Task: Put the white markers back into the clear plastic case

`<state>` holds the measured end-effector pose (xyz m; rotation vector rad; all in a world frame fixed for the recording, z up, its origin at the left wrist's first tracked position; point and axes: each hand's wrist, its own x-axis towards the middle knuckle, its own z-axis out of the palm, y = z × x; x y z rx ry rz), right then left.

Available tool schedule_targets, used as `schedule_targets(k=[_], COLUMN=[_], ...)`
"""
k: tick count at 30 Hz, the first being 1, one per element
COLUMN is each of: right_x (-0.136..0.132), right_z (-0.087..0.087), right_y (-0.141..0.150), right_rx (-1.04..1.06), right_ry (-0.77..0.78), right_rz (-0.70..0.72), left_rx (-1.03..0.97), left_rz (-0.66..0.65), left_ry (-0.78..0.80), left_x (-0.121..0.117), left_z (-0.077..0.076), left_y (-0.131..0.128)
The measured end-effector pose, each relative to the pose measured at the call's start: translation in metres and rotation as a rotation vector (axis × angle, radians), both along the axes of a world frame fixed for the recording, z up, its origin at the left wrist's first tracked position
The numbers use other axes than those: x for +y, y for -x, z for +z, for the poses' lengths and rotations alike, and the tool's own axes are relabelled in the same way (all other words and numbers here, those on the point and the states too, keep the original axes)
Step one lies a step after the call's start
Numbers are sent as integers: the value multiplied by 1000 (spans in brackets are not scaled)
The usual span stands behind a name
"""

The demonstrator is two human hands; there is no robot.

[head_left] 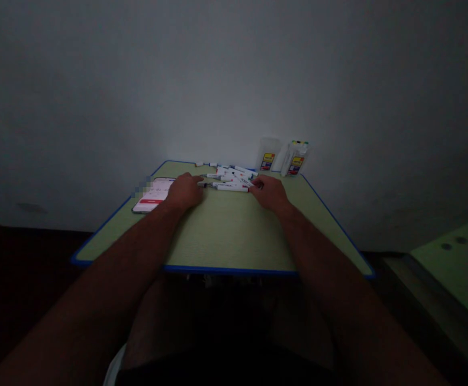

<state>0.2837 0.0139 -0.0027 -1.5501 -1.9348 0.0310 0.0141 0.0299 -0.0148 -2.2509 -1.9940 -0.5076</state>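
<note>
My left hand (185,191) is closed, with a small dark marker cap (202,185) between its fingertips. Just right of that cap points the bare tip of a white marker (231,187), lying level above the table. My right hand (269,191) pinches this marker by its far end, which has a red edge. Behind the two hands lies a loose pile of white markers (234,172), several of them crossing one another. One marker (214,176) in the pile shows a thin tip toward the left. The fingertips of both hands are partly hidden.
A lit phone (153,197) lies left of my left hand. Against the wall stand a clear plastic case (268,153) and another case holding markers (295,158). A loose cap (199,164) is near the back edge. Blue edging rims the pale green table (225,236).
</note>
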Motion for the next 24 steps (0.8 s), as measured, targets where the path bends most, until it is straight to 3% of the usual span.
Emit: schedule_targets(k=[24], right_x=[2], right_z=[-3], right_y=[-1], right_rx=[31], right_ry=[35], right_rz=[45], left_rx=[-12], left_rz=[-57], left_ry=[62], left_x=[0], left_z=[2], left_y=[-3])
